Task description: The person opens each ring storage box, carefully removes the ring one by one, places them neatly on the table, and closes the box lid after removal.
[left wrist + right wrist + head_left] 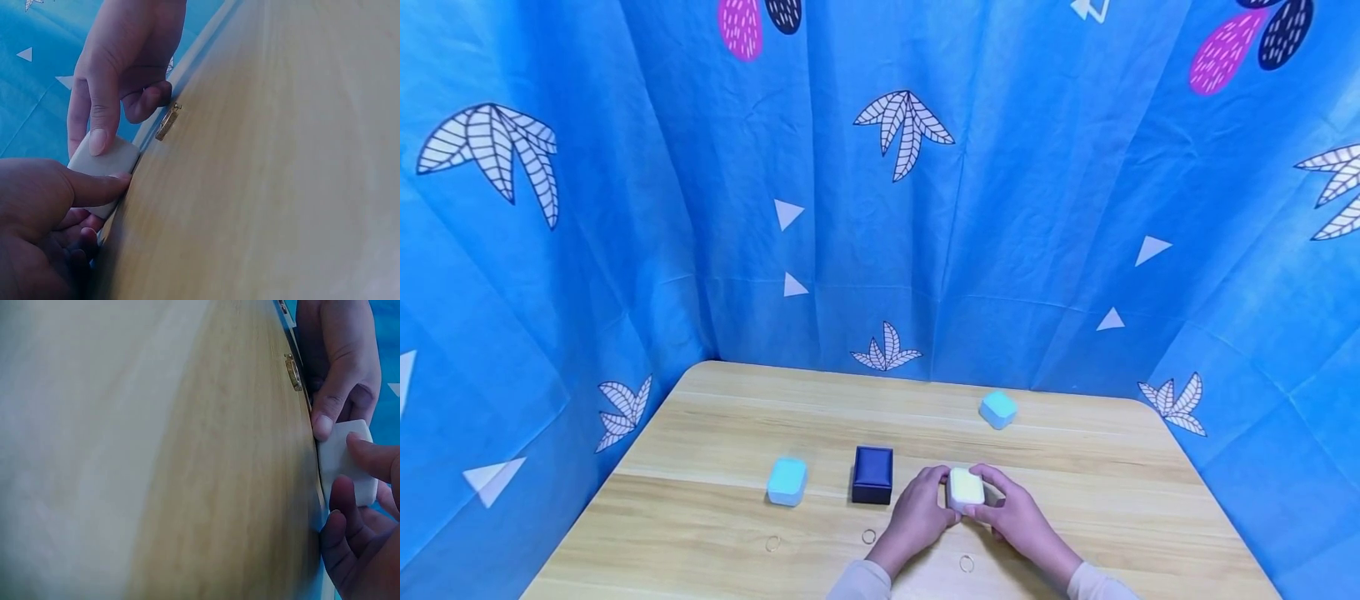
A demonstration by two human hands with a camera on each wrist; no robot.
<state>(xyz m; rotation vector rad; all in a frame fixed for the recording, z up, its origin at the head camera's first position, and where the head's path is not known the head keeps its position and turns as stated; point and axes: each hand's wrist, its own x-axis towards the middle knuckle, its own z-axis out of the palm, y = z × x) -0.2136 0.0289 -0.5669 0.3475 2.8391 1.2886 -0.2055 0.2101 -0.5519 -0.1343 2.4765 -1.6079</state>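
Both hands hold a small white ring box (966, 487) with rounded corners, closed and standing on the table. My left hand (919, 512) grips its left side, the thumb pressed to the near face. From the right, my right hand (1018, 512) pinches it between thumb and fingers. In the left wrist view the white box's near face shows between the two thumbs. A gold ring (967, 564) lies on the table just in front of the hands. Another ring (868, 537) lies left of my left hand, and a third ring (772, 543) lies further left.
A dark blue box (873, 475) stands closed just left of my left hand. One light blue box (787, 481) is farther left, another light blue box (998, 409) near the back edge. Blue patterned curtain (880, 208) surrounds the wooden table (700, 467) at the back and sides.
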